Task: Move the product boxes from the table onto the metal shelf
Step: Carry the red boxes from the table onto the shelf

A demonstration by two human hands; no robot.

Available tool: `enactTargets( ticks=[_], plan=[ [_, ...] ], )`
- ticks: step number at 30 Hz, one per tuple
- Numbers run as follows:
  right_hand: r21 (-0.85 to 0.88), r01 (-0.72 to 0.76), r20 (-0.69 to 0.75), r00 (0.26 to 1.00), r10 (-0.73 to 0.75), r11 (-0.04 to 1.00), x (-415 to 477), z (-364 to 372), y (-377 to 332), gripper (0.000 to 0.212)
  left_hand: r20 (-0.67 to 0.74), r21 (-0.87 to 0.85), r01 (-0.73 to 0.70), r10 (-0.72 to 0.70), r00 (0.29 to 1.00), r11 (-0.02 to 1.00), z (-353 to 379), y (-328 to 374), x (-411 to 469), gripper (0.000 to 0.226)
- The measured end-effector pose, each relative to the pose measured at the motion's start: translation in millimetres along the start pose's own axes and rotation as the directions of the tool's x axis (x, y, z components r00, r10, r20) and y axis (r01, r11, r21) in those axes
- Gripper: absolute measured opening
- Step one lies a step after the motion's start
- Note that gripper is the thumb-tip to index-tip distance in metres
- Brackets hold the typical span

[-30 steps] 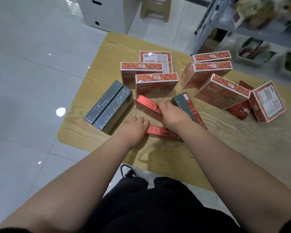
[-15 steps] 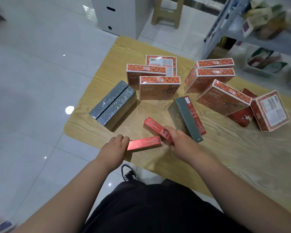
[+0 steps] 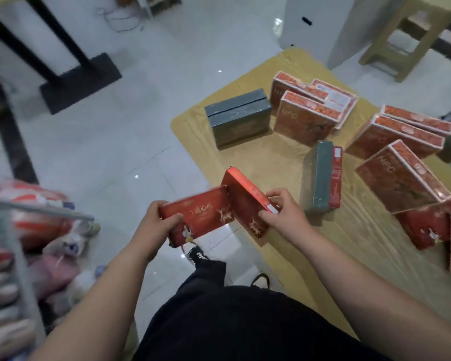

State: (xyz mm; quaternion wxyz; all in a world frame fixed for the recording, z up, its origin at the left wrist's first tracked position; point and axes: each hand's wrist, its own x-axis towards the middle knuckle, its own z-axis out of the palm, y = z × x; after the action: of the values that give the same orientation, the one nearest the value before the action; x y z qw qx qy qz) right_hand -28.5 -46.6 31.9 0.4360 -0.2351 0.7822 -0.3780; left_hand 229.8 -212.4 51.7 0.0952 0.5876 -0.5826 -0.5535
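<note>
My left hand [image 3: 158,225] grips one flat red box [image 3: 198,217] by its left end, held off the table's near corner. My right hand [image 3: 284,217] grips a second red box [image 3: 245,201] by its near end, tilted on edge and touching the first. On the wooden table [image 3: 271,165] remain a pair of grey boxes [image 3: 238,117], a grey and red box [image 3: 322,178] standing on end, several orange NFC boxes [image 3: 305,121] and more red boxes [image 3: 425,227] at the right. The metal shelf [image 3: 13,246] shows as a blurred grey frame at the lower left.
Bagged goods [image 3: 37,214] fill the shelf at the left. A black stand base [image 3: 78,79] sits on the tiled floor at the back left. A white cabinet [image 3: 320,22] and a wooden stool [image 3: 414,35] stand behind the table. My legs and shoes are below.
Both hands have lifted their red boxes off the table and drawn them toward me. My view has swung left, bringing the shelf into sight.
</note>
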Motion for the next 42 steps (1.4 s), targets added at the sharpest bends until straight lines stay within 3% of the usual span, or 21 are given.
enactTargets(
  ticks=[7, 11, 14, 18, 25, 29, 33, 42],
  plan=[
    [0.241, 0.037, 0.117, 0.991, -0.067, 0.97, -45.1, 38.6, -25.2, 0.034, -0.242, -0.329, 0.038, -0.123, 0.962, 0.944, -65.7, -69.5, -79.5, 0.046],
    [0.343, 0.022, 0.15, 0.986, -0.078, 0.939, -68.9, 62.8, -40.8, 0.03, -0.38, -0.39, 0.01, -0.171, 0.909, 0.921, -102.1, -99.9, -120.5, 0.014],
    [0.403, -0.022, 0.197, 0.978, -0.064, 0.915, -87.2, 88.9, -51.4, 0.026, -0.464, -0.449, -0.027, -0.208, 0.861, 0.893, -128.7, -126.8, -155.0, 0.01],
    [0.381, -0.029, 0.277, 0.957, -0.085, 0.924, -117.2, 137.3, -62.6, 0.032, -0.499, -0.588, -0.056, -0.307, 0.81, 0.807, -160.7, -176.1, -210.7, 0.006],
    [0.111, 0.09, 0.496, 0.858, -0.133, 0.99, -170.0, 229.2, -85.6, 0.03, -0.553, -0.705, -0.114, -0.442, 0.707, 0.7, -187.6, -259.3, -310.7, 0.016],
    [-0.075, 0.268, 0.632, 0.758, -0.163, 0.96, -199.9, 267.4, -103.1, 0.03, -0.612, -0.721, -0.168, -0.504, 0.609, 0.672, -179.9, -273.8, -360.3, 0.017],
    [-0.133, 0.387, 0.743, 0.649, -0.167, 0.912, -219.0, 288.4, -115.8, 0.03, -0.645, -0.746, -0.256, -0.572, 0.507, 0.615, -147.7, -281.2, -400.6, 0.016],
    [-0.151, 0.532, 0.95, 0.312, -0.027, 0.833, -273.0, 309.0, -98.0, 0.023, -0.599, -0.752, -0.419, -0.793, 0.112, 0.509, -27.2, -277.0, -510.2, 0.012]
  ],
)
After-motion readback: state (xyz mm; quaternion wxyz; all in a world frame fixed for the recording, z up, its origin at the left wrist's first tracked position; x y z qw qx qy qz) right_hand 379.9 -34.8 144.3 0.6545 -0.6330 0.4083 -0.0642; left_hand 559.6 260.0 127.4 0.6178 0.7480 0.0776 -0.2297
